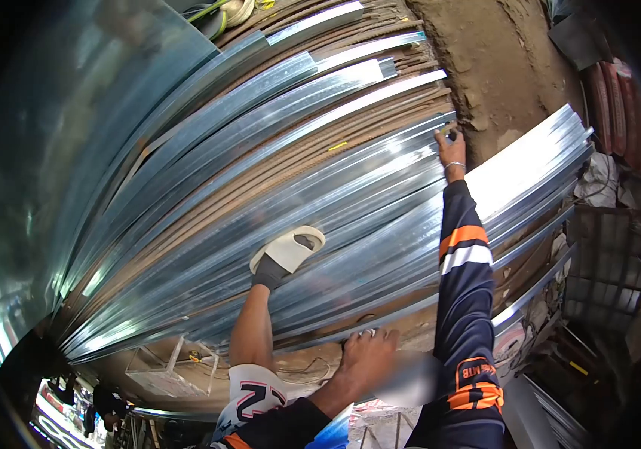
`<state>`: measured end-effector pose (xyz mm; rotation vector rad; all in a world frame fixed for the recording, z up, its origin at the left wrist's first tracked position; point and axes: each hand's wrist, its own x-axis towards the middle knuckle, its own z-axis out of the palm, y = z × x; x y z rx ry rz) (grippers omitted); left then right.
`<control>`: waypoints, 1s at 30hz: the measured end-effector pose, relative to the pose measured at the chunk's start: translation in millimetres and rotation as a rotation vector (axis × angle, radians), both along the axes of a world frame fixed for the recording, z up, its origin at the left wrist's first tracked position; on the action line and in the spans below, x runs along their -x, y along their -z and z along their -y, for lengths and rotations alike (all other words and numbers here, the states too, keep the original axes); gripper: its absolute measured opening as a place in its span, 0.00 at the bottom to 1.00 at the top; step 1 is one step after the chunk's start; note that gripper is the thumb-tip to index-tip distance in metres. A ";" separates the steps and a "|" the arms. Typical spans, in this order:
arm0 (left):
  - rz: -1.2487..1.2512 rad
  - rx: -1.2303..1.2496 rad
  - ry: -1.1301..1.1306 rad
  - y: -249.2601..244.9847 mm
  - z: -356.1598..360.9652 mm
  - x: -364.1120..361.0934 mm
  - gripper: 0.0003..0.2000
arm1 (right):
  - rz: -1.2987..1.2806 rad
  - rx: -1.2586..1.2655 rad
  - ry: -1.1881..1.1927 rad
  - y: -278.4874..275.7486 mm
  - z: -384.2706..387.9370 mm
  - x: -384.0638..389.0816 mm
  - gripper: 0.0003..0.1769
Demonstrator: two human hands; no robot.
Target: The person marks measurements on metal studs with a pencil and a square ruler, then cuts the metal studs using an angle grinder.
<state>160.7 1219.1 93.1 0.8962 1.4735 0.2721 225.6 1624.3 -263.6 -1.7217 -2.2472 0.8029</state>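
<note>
My right hand point(451, 147) reaches far forward, its fingers closed around the end of a long galvanized metal profile point(403, 138). That profile lies on a stack of similar shiny channels point(358, 209). A band circles the right wrist. Near the stack's closer edge, my left hand point(369, 358) has loosely bent fingers spread a little, a ring on one of them, and no held thing shows. A blurred patch beside it hides what it may touch. One foot in a cream slide sandal point(288, 250) and grey sock stands on the stacked metal.
Brown rebar rods point(343, 142) run between the profile stacks. More profiles point(526, 161) lie to the right. A large sheet of metal point(96, 127) curves at left. Bare dirt ground point(496, 60) stretches ahead. A white frame point(175, 370) stands at lower left; reddish stacked pieces point(612, 105) are far right.
</note>
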 end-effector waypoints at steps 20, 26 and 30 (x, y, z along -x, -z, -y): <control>-0.178 -0.258 0.202 2.8 10.4 -3.4 0.17 | -0.091 0.362 -0.049 -12.3 -41.3 4.3 0.33; -0.215 -0.198 0.157 3.5 9.1 -12.7 0.14 | -0.170 0.421 -0.064 -96.4 -34.4 6.2 0.21; -0.246 -0.077 0.151 8.3 8.4 -5.0 0.16 | -0.208 0.473 -0.012 -159.9 -29.8 14.0 0.21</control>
